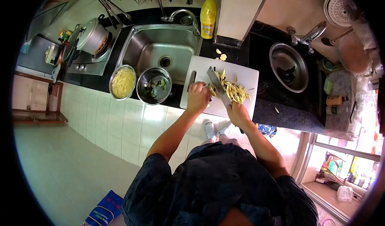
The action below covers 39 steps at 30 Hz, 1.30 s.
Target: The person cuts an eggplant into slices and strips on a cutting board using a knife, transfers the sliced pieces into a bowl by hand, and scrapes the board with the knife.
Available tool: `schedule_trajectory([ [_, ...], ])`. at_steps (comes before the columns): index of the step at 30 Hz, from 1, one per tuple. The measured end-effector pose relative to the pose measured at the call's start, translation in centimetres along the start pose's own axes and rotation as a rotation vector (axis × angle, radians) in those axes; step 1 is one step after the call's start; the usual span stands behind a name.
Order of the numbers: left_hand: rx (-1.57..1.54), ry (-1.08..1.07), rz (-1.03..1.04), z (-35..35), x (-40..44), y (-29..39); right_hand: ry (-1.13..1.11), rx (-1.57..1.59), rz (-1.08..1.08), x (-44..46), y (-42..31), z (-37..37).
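A white cutting board (248, 75) lies across the counter, overlapping the sink's right edge. My right hand (239, 114) is closed round the handle of a cleaver (219, 84), its blade slanting up to the left over the board. On the left of the blade, my left hand (197, 97) has its fingers curled down on a pale-fleshed, dark-skinned vegetable, mostly hidden beneath them. A heap of pale cut strips (236, 93), some edged with dark skin, lies to the right of the blade. Several whitish pieces, perhaps garlic cloves (222, 57), sit behind the board.
Left of the board stand a metal bowl of vegetable scraps (154, 86) and a bowl of yellowish shreds (123, 83). Behind them is the steel sink (146, 49). A yellow bottle (207, 19) stands by the pillar. A metal basin (289, 67) holds dark items at right; a pot (93, 36) sits on the stove.
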State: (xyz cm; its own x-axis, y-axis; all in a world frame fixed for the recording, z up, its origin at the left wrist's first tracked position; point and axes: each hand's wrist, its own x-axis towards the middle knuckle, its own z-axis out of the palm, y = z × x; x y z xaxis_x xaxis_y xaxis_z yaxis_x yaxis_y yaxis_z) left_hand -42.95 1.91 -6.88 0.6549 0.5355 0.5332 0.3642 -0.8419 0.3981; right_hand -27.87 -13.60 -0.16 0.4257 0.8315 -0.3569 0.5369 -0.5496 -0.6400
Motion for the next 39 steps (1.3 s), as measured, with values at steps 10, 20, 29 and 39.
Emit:
schedule_trajectory([
  [10, 0.040, -0.005, -0.202, 1.9, -3.2, 0.4, 0.032, -0.044, -0.077, -1.1, 0.4, 1.7],
  [20, -0.010, -0.030, -0.200, 2.4, -2.2, 0.0, -0.019, -0.105, -0.017, -0.8, 0.2, 1.9],
  [29, -0.120, -0.043, -0.249, 2.2, -2.2, -0.8, -0.013, -0.122, -0.016, 2.1, -0.5, 2.2],
  [39, -0.181, -0.012, -0.226, 2.4, -2.5, -0.8, -0.042, -0.108, 0.013, -0.3, -1.5, 2.2],
])
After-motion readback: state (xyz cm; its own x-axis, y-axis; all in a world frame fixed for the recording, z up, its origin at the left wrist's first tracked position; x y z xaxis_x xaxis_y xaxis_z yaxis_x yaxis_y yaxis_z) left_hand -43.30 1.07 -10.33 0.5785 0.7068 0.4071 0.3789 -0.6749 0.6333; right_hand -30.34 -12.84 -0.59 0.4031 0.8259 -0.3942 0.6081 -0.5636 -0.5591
